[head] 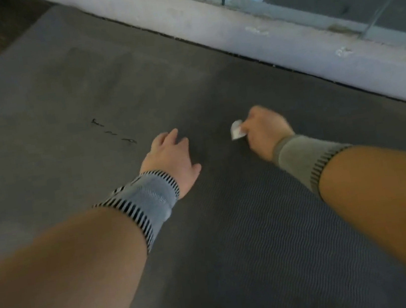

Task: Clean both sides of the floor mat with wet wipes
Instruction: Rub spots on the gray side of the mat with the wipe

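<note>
We see one dark grey ribbed rubber floor mat (247, 226) lying flat beside a pale concrete sill (244, 34), and one small crumpled white wet wipe (236, 129). Our right hand (265, 131) pinches that wipe against the mat. Our left hand (171, 158) rests flat on the mat with fingers spread, apart from the right.

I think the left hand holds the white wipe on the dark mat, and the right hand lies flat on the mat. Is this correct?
The hands are swapped. In the head view, the right hand pinches the white wipe on the dark mat, and the left hand lies flat on the mat.
</note>
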The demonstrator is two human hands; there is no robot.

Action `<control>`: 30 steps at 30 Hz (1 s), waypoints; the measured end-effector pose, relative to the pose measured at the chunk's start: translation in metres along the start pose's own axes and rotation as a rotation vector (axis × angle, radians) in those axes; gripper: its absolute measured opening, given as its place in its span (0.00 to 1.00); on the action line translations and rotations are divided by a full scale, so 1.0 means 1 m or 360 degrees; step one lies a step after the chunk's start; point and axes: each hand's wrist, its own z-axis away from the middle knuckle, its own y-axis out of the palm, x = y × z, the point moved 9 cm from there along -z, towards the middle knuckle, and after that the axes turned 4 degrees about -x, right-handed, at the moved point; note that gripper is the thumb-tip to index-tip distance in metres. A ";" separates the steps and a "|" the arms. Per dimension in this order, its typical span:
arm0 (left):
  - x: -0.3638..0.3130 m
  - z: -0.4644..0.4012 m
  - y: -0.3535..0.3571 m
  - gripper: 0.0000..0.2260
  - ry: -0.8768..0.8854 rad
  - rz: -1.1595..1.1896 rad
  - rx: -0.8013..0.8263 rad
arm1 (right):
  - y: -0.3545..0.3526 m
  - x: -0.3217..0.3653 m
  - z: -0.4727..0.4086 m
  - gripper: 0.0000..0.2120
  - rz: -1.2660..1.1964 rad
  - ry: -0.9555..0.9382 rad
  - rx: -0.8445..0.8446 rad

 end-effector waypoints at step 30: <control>0.020 0.028 0.030 0.47 0.0085 -0.0145 0.0414 | 0.012 0.076 -0.026 0.03 -0.0080 -0.0445 -0.0092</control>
